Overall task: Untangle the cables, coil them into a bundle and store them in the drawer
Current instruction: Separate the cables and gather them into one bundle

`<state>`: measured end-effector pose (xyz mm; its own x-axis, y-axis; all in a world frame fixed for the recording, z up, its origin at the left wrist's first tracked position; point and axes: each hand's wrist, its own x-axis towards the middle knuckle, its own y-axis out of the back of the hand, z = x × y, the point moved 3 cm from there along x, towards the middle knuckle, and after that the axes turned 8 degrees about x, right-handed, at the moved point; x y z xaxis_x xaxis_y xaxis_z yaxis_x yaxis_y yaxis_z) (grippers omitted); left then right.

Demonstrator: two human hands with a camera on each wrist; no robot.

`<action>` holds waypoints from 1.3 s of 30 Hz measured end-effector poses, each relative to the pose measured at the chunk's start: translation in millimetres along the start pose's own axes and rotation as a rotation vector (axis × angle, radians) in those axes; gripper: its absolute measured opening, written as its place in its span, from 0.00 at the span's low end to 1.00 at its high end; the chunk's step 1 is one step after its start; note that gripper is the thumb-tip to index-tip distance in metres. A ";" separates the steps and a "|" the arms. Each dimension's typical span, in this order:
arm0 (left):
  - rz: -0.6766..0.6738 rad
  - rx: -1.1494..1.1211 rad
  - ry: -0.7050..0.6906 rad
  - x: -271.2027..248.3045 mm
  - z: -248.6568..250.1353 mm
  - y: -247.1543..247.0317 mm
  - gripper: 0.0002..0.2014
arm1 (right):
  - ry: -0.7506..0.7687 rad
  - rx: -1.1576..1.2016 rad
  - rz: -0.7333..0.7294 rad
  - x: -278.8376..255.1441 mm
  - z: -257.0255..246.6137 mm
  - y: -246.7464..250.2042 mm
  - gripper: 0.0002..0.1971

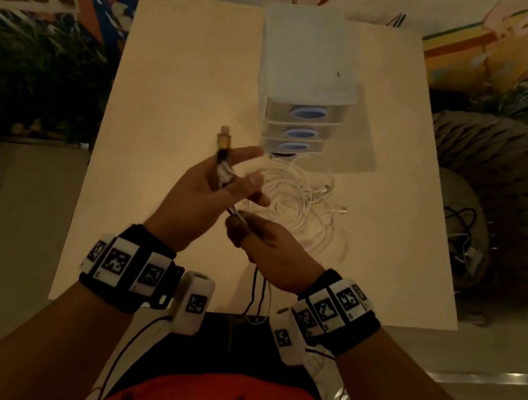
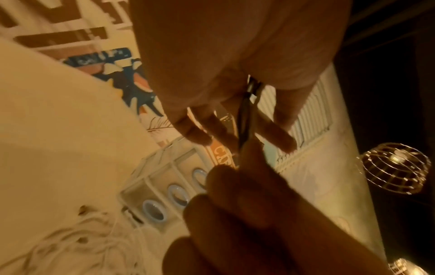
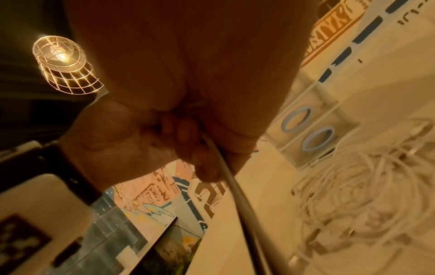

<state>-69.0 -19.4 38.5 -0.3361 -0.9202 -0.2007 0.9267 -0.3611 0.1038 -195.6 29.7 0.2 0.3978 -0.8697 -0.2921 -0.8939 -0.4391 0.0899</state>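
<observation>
My left hand (image 1: 228,177) is raised over the table and holds the plug end of a dark cable (image 1: 224,159), whose gold connector (image 1: 223,140) sticks up past the fingers. In the left wrist view the cable (image 2: 243,119) runs down between the straight fingers (image 2: 195,134). My right hand (image 1: 241,224), just below, pinches the same cable, which hangs on toward my lap (image 1: 255,288). The right wrist view shows that cable (image 3: 235,186) leaving the curled fingers (image 3: 188,130). A tangle of white cables (image 1: 297,198) lies on the table in front of the drawer unit (image 1: 307,68).
The translucent drawer unit has three shut drawers with blue oval handles (image 1: 305,113). It stands at the back middle of the pale table (image 1: 177,82). A dark ribbed seat with black wires (image 1: 465,231) is to the right. Wire-cage lamps (image 3: 61,63) hang overhead.
</observation>
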 end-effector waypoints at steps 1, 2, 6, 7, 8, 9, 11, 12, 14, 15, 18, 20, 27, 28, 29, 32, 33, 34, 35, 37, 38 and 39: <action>-0.044 -0.015 0.048 -0.7 -4.5 -2.2 0.14 | -0.009 0.004 0.011 2.5 1.6 -3.8 0.21; -0.067 -0.006 0.077 -1.2 -8.2 -3.5 0.14 | -0.026 -0.001 0.021 5.1 5.1 -7.8 0.20; 0.026 -0.006 0.017 0.6 -17.3 6.5 0.19 | -0.142 0.133 0.021 9.3 35.0 -17.7 0.21; 0.053 -0.065 0.007 1.1 -19.8 11.8 0.18 | -0.180 0.151 0.015 7.4 47.1 -18.2 0.21; 0.081 -0.142 0.017 1.8 -23.7 17.9 0.18 | -0.227 0.137 -0.001 2.9 58.6 -18.7 0.23; 0.108 -0.220 0.040 1.9 -28.2 23.7 0.18 | -0.282 0.102 -0.033 -3.2 72.5 -19.9 0.25; 0.155 -0.336 0.122 1.1 -39.0 34.3 0.18 | -0.364 -0.046 -0.168 -18.7 99.5 -23.6 0.28; 0.179 -0.371 0.168 0.3 -45.2 38.5 0.18 | -0.383 -0.125 -0.243 -26.9 109.9 -25.9 0.27; 0.214 -0.403 0.246 -2.0 -56.5 44.3 0.18 | -0.409 -0.193 -0.283 -35.4 124.5 -24.9 0.26; 0.223 -0.409 0.275 -3.3 -62.1 45.6 0.18 | -0.412 -0.176 -0.235 -35.8 126.6 -20.1 0.25; 0.217 -0.412 0.327 -7.3 -74.9 44.8 0.18 | -0.323 -0.160 0.078 -27.6 126.6 5.0 0.12; 0.204 -0.400 0.348 -8.7 -81.5 41.9 0.18 | -0.245 -0.257 0.251 -17.5 121.0 20.5 0.07; 0.145 -0.318 0.356 -8.6 -90.9 32.4 0.18 | -0.197 -0.566 0.353 30.8 106.2 36.2 0.09; 0.132 -0.305 0.353 -9.2 -91.8 32.1 0.17 | -0.215 -0.570 0.384 32.6 106.2 39.7 0.09; 0.118 -0.295 0.345 -9.7 -92.8 32.1 0.17 | -0.224 -0.546 0.436 32.1 107.5 44.8 0.08; 0.079 -0.272 0.332 -10.7 -98.1 33.1 0.17 | -0.196 -0.402 0.722 14.4 113.2 69.2 0.05; 0.073 -0.261 0.335 -10.9 -100.1 34.0 0.17 | -0.182 -0.358 0.835 4.3 117.1 80.8 0.04; 0.068 -0.251 0.340 -10.5 -101.8 34.3 0.17 | -0.192 -0.318 0.927 -6.6 121.5 94.5 0.04; 0.064 -0.245 0.346 -10.2 -103.4 34.3 0.17 | -0.230 -0.289 0.980 -16.1 125.7 108.8 0.06; 0.060 -0.243 0.354 -8.1 -104.7 33.8 0.17 | -0.379 -0.263 0.950 -26.0 141.2 138.1 0.13; 0.058 -0.242 0.357 -6.6 -105.2 33.1 0.17 | -0.467 -0.243 0.909 -26.0 150.3 151.7 0.17; 0.054 -0.238 0.360 -5.2 -105.5 32.0 0.17 | -0.542 -0.217 0.875 -23.8 157.8 163.0 0.20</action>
<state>-19.9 -10.3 -59.8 -0.2452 -0.8100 -0.5327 0.9684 -0.2301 -0.0959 -383.3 14.4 -128.5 -0.5623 -0.7092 -0.4252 -0.7475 0.2161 0.6281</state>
